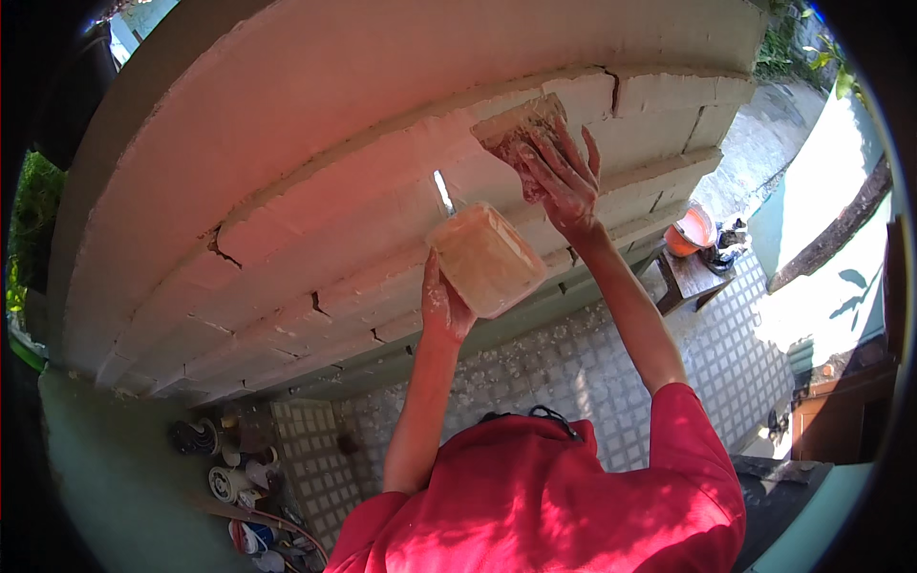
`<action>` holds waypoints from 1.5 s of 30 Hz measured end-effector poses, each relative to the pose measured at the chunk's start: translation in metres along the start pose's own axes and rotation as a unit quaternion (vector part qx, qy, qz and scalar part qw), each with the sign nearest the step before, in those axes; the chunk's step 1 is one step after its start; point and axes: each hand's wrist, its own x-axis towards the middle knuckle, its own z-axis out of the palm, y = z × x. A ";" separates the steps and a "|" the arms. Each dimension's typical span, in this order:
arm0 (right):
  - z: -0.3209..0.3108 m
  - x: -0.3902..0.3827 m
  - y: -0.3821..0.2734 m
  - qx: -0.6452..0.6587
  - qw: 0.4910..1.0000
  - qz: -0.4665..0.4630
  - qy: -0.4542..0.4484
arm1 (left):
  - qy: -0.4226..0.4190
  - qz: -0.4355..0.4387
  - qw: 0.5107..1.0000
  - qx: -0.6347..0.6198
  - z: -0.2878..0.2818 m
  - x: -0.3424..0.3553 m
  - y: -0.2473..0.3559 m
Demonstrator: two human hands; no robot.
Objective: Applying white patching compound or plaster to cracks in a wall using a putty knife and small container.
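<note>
Before me is a pale block wall (334,95) with raised ledges, cracks and a narrow bright slot. My right hand (565,186), smeared with whitish paste, is closed on a wide-bladed scraper (501,122). The scraper lies flat against or very close to the wall, its blade partly covered by my fingers. Lower and to the left, my left hand (449,304) grips a squarish translucent plastic tub (492,263) by its side and underside. The tub hangs just in front of the wall, and what it contains cannot be made out.
At right, an orange bucket (690,231) and a dark plastic bag (731,244) sit on or by a small wooden bench (690,282). Checkered tiles (611,382) cover the floor. Several cans and containers (229,484) crowd the lower left.
</note>
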 end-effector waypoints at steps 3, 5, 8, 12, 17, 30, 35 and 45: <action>0.035 -0.014 0.014 -0.030 0.999 0.028 -0.001 | 0.039 -0.004 0.999 0.010 -0.014 -0.021 0.006; 0.057 -0.032 0.024 -0.028 0.999 0.039 0.015 | 0.049 -0.011 0.999 0.013 -0.021 -0.033 0.005; 0.072 -0.051 0.027 -0.015 0.998 0.047 0.044 | 0.108 0.007 0.993 0.038 -0.033 -0.053 0.005; 0.057 -0.074 0.020 0.006 0.998 0.068 0.001 | 0.150 0.002 0.988 0.031 -0.050 -0.075 0.011; 0.023 -0.045 0.039 -0.012 0.995 0.064 0.081 | 0.163 0.002 0.986 0.020 -0.061 -0.084 0.021; 0.012 -0.075 0.083 -0.012 0.998 0.058 0.019 | 0.165 0.023 0.986 0.025 -0.067 -0.102 0.021; -0.001 -0.040 0.085 -0.045 0.991 0.063 0.110 | 0.166 0.017 0.986 0.010 -0.060 -0.109 0.021; 0.011 -0.080 0.085 -0.032 0.989 0.145 0.022 | 0.164 0.018 0.986 0.004 -0.064 -0.111 0.018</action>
